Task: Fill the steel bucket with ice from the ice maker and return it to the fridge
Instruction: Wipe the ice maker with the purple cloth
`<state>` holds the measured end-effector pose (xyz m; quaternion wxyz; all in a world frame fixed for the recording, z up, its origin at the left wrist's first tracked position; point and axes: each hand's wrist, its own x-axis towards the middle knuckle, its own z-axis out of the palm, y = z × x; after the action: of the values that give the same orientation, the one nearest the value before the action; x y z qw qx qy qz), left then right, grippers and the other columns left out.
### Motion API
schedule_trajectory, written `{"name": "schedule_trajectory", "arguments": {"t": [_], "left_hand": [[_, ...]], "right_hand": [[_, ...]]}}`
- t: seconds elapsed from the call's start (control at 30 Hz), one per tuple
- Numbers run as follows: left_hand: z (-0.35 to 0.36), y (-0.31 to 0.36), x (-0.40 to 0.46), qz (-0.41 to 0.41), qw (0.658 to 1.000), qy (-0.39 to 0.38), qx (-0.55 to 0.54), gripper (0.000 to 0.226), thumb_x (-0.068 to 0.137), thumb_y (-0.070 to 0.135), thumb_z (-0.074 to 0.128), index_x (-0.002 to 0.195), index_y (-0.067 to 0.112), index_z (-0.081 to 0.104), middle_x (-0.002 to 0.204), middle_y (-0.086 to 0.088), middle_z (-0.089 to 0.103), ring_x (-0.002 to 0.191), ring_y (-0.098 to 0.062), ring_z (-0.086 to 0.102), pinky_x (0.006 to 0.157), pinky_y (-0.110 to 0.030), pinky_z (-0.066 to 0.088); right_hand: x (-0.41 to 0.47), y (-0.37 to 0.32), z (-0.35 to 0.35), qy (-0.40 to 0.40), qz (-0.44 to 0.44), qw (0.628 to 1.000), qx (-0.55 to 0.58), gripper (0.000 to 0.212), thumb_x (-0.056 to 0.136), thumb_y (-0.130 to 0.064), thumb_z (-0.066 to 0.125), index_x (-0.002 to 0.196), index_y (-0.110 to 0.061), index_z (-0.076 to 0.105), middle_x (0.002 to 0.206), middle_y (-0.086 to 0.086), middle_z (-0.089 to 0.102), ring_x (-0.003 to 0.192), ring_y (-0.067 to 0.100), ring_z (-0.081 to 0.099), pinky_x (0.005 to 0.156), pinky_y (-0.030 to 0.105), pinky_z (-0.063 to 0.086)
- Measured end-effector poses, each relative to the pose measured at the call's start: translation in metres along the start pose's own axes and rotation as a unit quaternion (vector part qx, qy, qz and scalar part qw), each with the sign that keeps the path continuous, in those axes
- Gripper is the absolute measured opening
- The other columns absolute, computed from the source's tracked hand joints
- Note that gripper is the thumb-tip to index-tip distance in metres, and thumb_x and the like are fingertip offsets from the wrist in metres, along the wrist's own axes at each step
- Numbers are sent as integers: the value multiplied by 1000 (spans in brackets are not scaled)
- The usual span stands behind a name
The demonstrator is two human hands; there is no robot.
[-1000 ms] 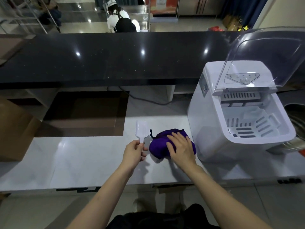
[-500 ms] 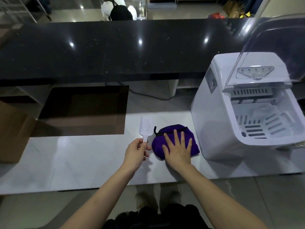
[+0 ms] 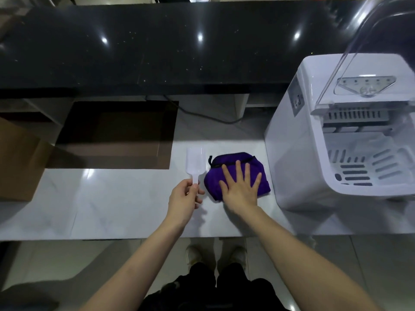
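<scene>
My left hand point(image 3: 185, 199) grips the handle of a clear plastic ice scoop point(image 3: 195, 163), whose blade points away from me over the white counter point(image 3: 112, 203). Just right of it lies a folded purple cloth point(image 3: 233, 163); my right hand point(image 3: 241, 187) rests flat on it with fingers spread. The white ice maker point(image 3: 298, 153) stands at the right with its clear lid point(image 3: 368, 30) raised and its white slotted basket point(image 3: 368, 162) showing. No steel bucket is in view.
A raised black countertop point(image 3: 157, 46) runs across the back. A rectangular dark opening point(image 3: 116, 135) is cut into the white counter at the left, beside a cardboard box point(image 3: 18, 162). A black cable point(image 3: 202, 115) trails behind the ice maker.
My right hand has flattened and spread its fingers on the purple cloth. The view has tilted downward, so the steel rim at the far right has left the frame. The scoop has stayed in place.
</scene>
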<state>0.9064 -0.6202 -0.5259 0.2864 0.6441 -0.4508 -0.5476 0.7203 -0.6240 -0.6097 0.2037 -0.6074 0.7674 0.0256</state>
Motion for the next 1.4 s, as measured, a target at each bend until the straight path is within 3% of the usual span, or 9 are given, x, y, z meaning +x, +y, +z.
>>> {"name": "schedule_trajectory", "arguments": {"t": [0.17, 0.43, 0.73, 1.03, 1.2, 1.4], "left_hand": [[11, -3, -4, -3, 1000, -16, -3, 20, 109, 20, 46, 119, 18, 64, 97, -5, 73, 76, -15, 64, 70, -27, 58], [25, 2, 5, -17, 999, -23, -24, 21, 110, 21, 47, 119, 17, 64, 97, -5, 74, 74, -13, 64, 74, -31, 59], [2, -9, -2, -24, 999, 11, -22, 20, 109, 18, 48, 115, 15, 66, 95, -8, 72, 70, -12, 60, 68, -28, 55], [-25, -10, -12, -15, 996, 67, -52, 19, 109, 16, 47, 113, 11, 64, 92, -8, 71, 70, -15, 59, 67, -29, 55], [-15, -7, -9, -14, 996, 58, -60, 20, 109, 15, 46, 106, 15, 65, 89, -9, 70, 70, -17, 58, 66, -31, 54], [-6, -8, -2, -21, 997, 52, -47, 20, 109, 18, 46, 114, 14, 66, 96, -10, 71, 73, -16, 60, 68, -28, 56]], "right_hand": [[-54, 12, 30, 39, -4, 999, -16, 62, 105, -61, 13, 165, -43, 6, 176, 6, 1, 161, 35, -2, 122, 69, -7], [-36, 24, 23, 54, 1, 999, -10, 61, 106, -62, 15, 165, -44, 11, 176, 5, 4, 161, 34, -1, 123, 68, -6], [39, 7, -10, 29, 35, 999, -2, 60, 106, -59, 7, 164, -45, -1, 175, 7, -11, 158, 39, -17, 119, 72, -12], [15, -52, 7, -5, -69, 997, -31, 61, 106, -62, 6, 164, -46, 3, 175, 7, -11, 158, 39, -18, 116, 72, -16], [-14, -30, 12, 12, -86, 996, -28, 60, 106, -63, 11, 164, -45, 12, 176, 5, -3, 161, 35, -10, 120, 70, -10], [-11, 22, -2, 27, -32, 999, -23, 60, 105, -63, 11, 163, -48, 15, 176, 2, 2, 161, 32, -5, 118, 74, -12]]}}
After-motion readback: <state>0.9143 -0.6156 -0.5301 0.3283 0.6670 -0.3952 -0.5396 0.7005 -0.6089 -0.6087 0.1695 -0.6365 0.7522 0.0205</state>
